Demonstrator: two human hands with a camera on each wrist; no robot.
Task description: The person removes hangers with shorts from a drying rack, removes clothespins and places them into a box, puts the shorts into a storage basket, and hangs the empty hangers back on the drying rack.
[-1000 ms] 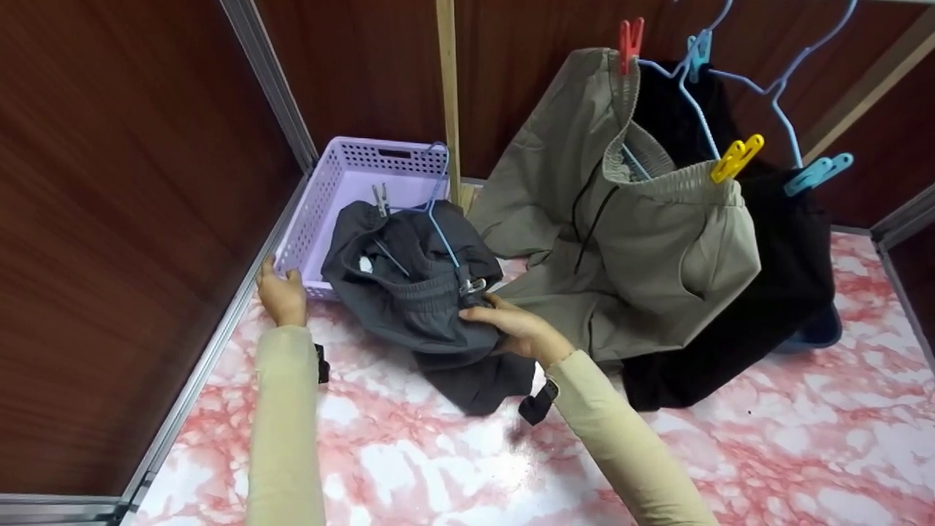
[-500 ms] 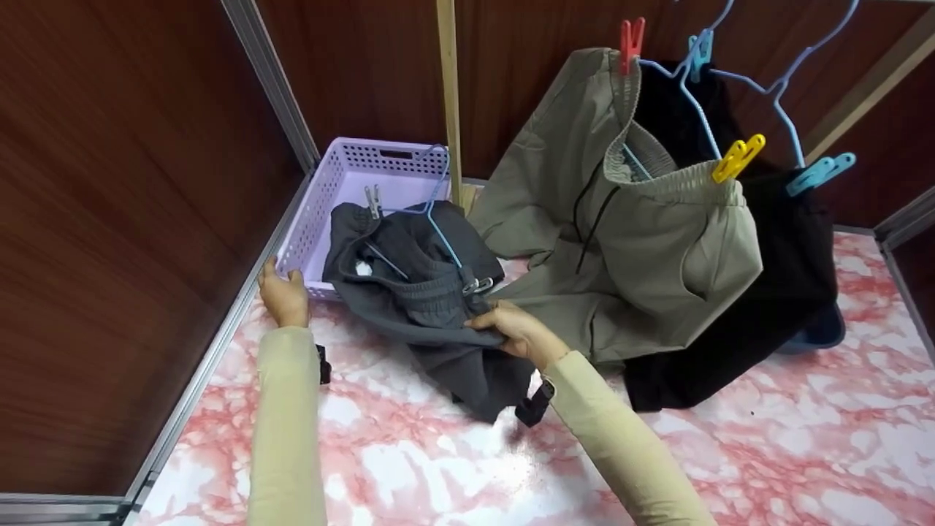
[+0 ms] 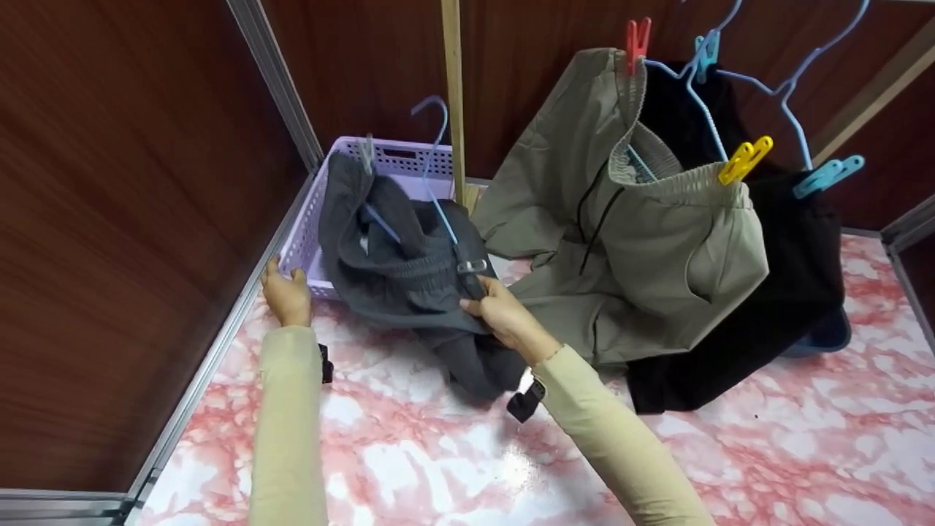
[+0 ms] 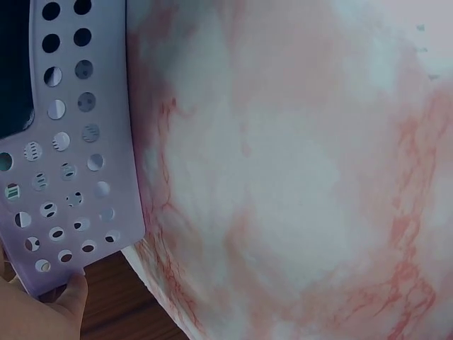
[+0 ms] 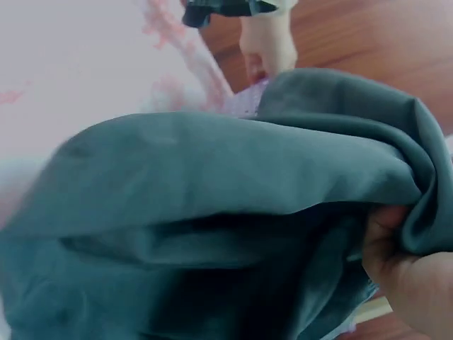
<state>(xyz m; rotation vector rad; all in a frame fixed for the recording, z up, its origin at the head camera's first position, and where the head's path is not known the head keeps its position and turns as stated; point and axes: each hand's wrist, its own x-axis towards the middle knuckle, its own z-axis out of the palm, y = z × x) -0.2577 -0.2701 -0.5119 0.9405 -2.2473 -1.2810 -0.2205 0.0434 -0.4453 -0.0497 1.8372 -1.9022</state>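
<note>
In the head view my left hand point(image 3: 287, 298) grips the near left corner of the purple plastic basket point(image 3: 296, 226). The left wrist view shows the thumb point(image 4: 74, 290) against the basket's perforated wall point(image 4: 92, 184). My right hand point(image 3: 505, 315) pinches the dark grey pants point(image 3: 380, 292) near the right end of their elastic waistband. These pants hang over the basket's near side. A blue wire hanger point(image 3: 440, 208) runs inside the waistband, its hook pointing up. Clear clothespins sit at the waistband's left point(image 3: 367, 155) and right point(image 3: 472, 267). In the right wrist view, folded fabric point(image 5: 212, 170) hides most fingers.
Olive-grey pants point(image 3: 650, 256) hang to the right on a blue hanger, with red point(image 3: 638, 45) and yellow point(image 3: 745, 161) clothespins. Black pants point(image 3: 796, 270) hang behind them, partly covering a dark blue container point(image 3: 825, 336). A wooden post point(image 3: 453, 95) stands behind the basket.
My right hand has shifted slightly up and left with the grey pants. The waistband's left side and the hanger hook have risen. My left hand has stayed on the basket corner.
</note>
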